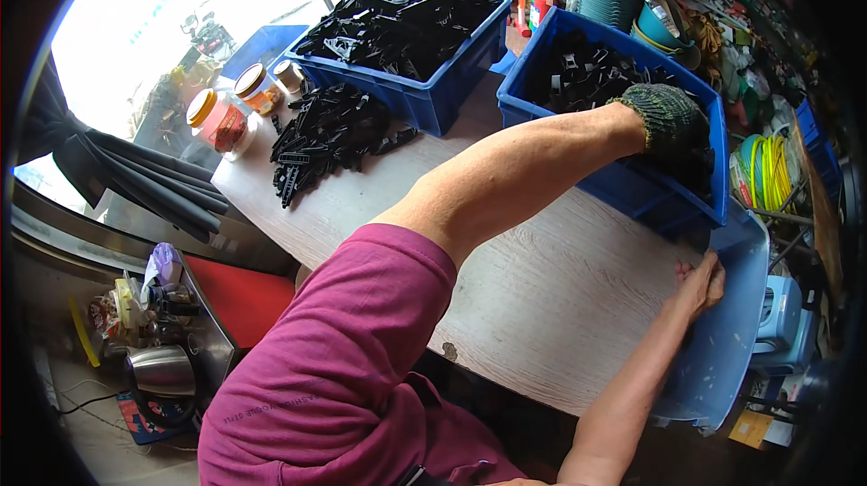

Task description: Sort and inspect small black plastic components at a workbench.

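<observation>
My left hand (670, 120), in a dark green knitted glove, reaches into a blue crate (623, 190) of small black plastic parts (591, 70). Its fingers are hidden among the parts and the glove's far side, so their grip does not show. My right hand (701, 285) is bare, at the table's right edge beside a light blue plastic tub (722, 341). The fingers are curled in; what they hold, if anything, cannot be made out.
A second blue crate (442, 102) heaped with black parts stands farther left on the pale wooden table (542, 305). Beside it lie a loose pile of black parts (330, 134) and lidded jars (217, 120). A steel kettle (163, 370) stands at lower left.
</observation>
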### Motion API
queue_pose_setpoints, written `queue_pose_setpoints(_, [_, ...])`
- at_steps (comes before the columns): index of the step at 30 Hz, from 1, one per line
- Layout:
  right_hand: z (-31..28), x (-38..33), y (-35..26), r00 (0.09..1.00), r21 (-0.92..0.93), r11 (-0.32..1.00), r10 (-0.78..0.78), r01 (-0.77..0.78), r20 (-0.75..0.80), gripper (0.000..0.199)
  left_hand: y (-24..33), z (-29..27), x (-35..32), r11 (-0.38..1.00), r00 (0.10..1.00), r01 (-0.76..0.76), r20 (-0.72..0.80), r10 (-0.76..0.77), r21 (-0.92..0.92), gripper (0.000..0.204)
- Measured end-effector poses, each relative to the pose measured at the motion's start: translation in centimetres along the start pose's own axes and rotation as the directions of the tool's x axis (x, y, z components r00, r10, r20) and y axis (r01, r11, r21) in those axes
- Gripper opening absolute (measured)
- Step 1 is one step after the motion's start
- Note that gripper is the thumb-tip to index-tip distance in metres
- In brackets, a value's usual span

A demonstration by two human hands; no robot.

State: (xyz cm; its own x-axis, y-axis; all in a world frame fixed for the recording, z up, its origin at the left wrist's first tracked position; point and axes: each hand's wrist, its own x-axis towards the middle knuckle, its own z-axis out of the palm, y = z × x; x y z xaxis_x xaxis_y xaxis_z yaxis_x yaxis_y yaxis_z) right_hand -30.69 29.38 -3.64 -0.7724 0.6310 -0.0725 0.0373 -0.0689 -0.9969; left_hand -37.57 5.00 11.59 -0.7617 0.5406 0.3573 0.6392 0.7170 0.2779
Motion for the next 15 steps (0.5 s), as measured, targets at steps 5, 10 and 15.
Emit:
queue_pose_setpoints(5, [0.6,-0.9,-0.5,1.000,-0.005,1.000,-0.013,0.013,-0.007,0.035,-1.0,0.2,0.2,1.000,0.984,-0.016,-0.178,0.012,-0.023,0.031])
queue_pose_setpoints(10, [0.2,-0.3,-0.4,0.999,0.020,1.000,0.009,-0.008,-0.036,0.038,-1.7,1.1,0.3,0.978,0.945,-0.057,-0.326,-0.012,-0.202,0.023])
queue_pose_setpoints(15, [1.2,-1.4,-1.2,0.999,0.023,0.999,0.034,-0.035,0.035,0.035,-3.4,0.3,0.8,0.990,0.882,-0.141,-0.452,0.133,0.016,0.028])
